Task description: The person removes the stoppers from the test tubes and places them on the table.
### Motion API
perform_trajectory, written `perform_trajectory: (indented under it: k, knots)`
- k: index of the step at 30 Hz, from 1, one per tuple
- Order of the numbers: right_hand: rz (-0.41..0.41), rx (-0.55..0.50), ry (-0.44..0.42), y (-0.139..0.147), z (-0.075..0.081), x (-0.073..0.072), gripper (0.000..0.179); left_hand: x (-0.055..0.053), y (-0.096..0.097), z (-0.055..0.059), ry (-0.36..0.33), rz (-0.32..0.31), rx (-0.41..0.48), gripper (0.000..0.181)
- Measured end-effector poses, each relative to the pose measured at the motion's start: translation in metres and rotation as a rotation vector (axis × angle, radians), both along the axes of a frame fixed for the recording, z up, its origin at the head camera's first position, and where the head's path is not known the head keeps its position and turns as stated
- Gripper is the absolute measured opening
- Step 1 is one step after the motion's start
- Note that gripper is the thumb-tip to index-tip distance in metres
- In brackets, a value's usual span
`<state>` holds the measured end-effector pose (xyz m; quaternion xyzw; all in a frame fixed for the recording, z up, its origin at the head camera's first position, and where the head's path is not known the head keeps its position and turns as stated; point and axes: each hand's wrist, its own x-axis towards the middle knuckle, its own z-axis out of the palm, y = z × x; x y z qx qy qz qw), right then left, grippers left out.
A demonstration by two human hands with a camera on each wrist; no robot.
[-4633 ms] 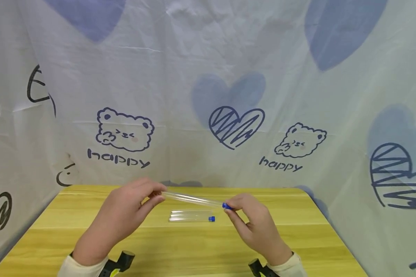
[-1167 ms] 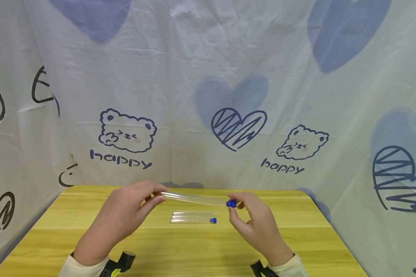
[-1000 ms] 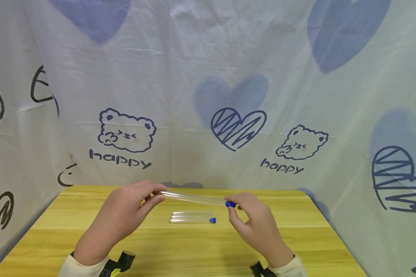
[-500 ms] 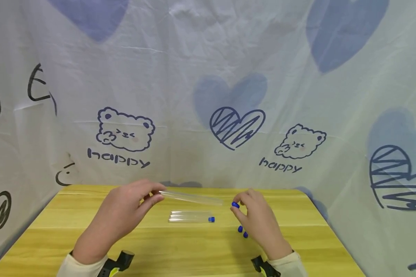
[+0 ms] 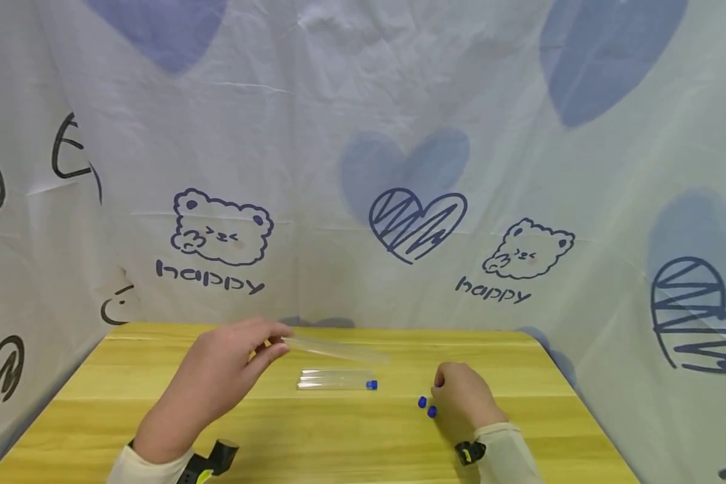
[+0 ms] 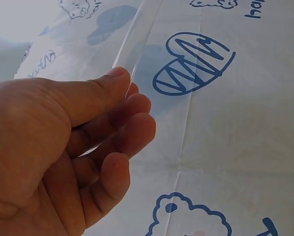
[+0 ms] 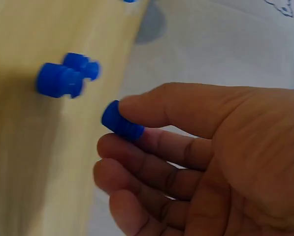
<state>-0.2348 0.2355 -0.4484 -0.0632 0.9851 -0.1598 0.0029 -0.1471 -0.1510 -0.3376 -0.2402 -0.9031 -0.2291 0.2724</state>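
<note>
Head view: the left hand [image 5: 225, 375] pinches one end of a clear test tube [image 5: 339, 349] above the bench [image 5: 314, 437], while the right hand [image 5: 464, 392] pinches a blue stopper [image 7: 118, 123]. Tube looks light, stiff and slippery (perhaps fragile), so a gentle mid-length hold suits; no contents show in it or the blue-stoppered tube [image 5: 333, 386] lying nearby.

Below the left hand [image 5: 232, 359] and the right hand [image 5: 462, 391], a yellow wood-grained table [image 5: 327, 440] is seen; between them, clear tubes [image 5: 333, 386] are laid flat, one fitted with a blue cap [image 5: 372, 385] at its end toward the right hand; just left of that hand, two loose blue caps [image 5: 432, 411] are set close together
</note>
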Motion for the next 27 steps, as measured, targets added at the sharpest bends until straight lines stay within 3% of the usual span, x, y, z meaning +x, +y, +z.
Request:
perform_trajectory:
  k: [5,10,18,23,27]
  knots:
    - [-0.005,0.030,-0.048,0.000,-0.013,-0.004,0.020,0.000,-0.002,-0.001,-0.010,0.014,-0.004,0.014]
    - [-0.052,0.036,-0.077,-0.001,-0.017,-0.008,0.020,-0.002,-0.003,-0.001,-0.009,0.040,-0.021,0.014]
    - [-0.042,0.018,-0.149,-0.003,-0.021,-0.010,0.022,-0.005,-0.003,-0.005,0.008,0.028,-0.024,0.015]
    - [-0.063,-0.021,-0.114,-0.011,-0.001,-0.006,0.029,-0.007,-0.002,-0.007,-0.022,0.037,-0.055,0.015]
    - [-0.056,-0.091,0.022,-0.030,0.028,0.006,0.026,-0.009,-0.001,-0.007,-0.064,0.054,-0.055,0.015]
